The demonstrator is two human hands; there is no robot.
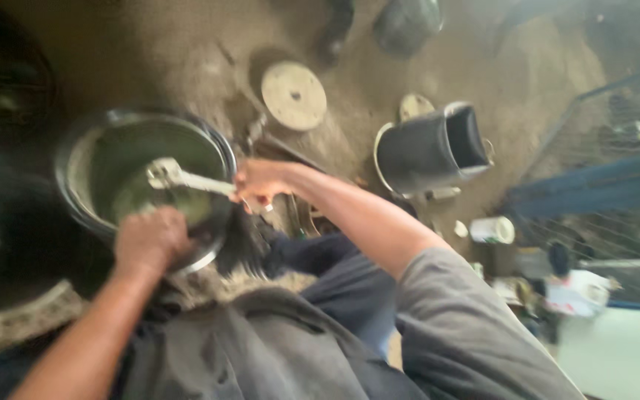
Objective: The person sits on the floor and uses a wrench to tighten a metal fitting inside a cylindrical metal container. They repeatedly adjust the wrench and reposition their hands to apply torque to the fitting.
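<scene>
Both bare forearms extend forward from grey short sleeves, the frame blurred by motion. The left hand (150,241) sits low, knuckles up, fingers curled downward in a closed grasp. The right hand (261,181) reaches across to the left, elbow bent, its fingers closed in a fist-like grip. The two hands are near each other but apart.

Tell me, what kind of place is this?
Probably a repair workshop with a dirt floor. The right hand holds a wrench over a metal basin, near a black bucket and metal disc.
</scene>
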